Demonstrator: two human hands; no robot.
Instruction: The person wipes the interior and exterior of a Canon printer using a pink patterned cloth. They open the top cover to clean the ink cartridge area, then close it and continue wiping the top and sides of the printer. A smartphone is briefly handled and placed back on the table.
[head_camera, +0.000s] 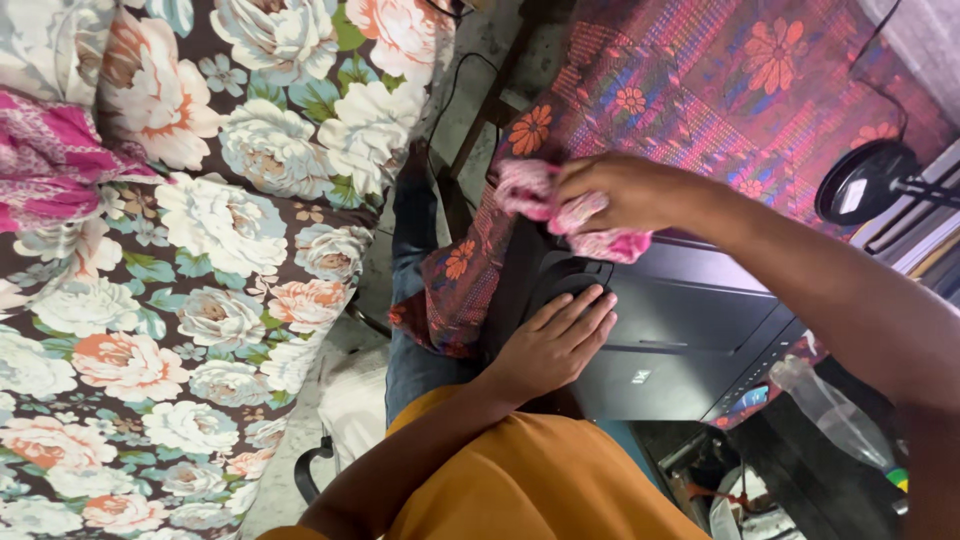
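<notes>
My right hand (625, 190) grips a crumpled pink and white cloth (560, 215) and presses it against the top edge of a black printer (680, 330). My left hand (555, 340) lies flat, fingers together, on the printer's rounded dark front corner. The printer stands on a table draped with a red and purple patterned cloth with orange flowers (690, 90). My orange shirt (530, 480) and blue jeans (415, 290) fill the lower middle of the head view.
A floral bedspread (200, 280) covers the left side, with a pink fabric (50, 160) at its edge. A black desk lamp (865, 180) stands at right. A clear plastic bottle (830, 410) lies beside the printer. Cables (450, 90) run down the concrete floor.
</notes>
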